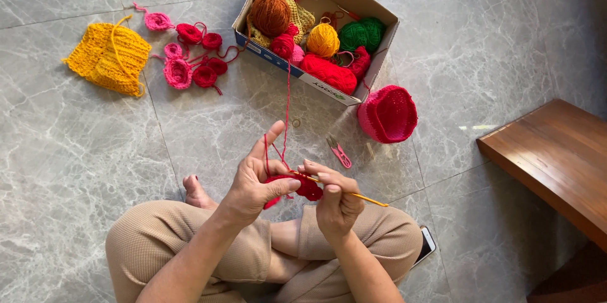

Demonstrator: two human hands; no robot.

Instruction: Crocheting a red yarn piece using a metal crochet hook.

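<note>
Head view, looking down at a person sitting cross-legged on a shiny grey marble floor (pixel 76 151). The left hand (pixel 256 179) is closed around a small round red crochet piece (pixel 302 187), pinching it between thumb and fingers, with the pointing finger up and a thin red yarn strand (pixel 288 107) looped over it. The right hand (pixel 335 198) is closed on a thin yellow crochet hook (pixel 367 198), and the tip sits in the red piece. The piece is small, so it looks just begun, with lots more to make.

At 12 o'clock from the hands the strand runs up to an open cardboard box (pixel 379 56) full of soft yarn balls: brown, yellow, green, red. At 10 o'clock lie little round pink and red crochet flowers (pixel 190 62), already finished, and at 9 o'clock past them a bumpy yellow knitted piece (pixel 110 56). At 2 o'clock sits a pink crochet cup shape (pixel 387 113). Just above the hands lie small pink snips (pixel 339 152). At 3 o'clock is a smooth brown wooden bench (pixel 556 157).
</note>
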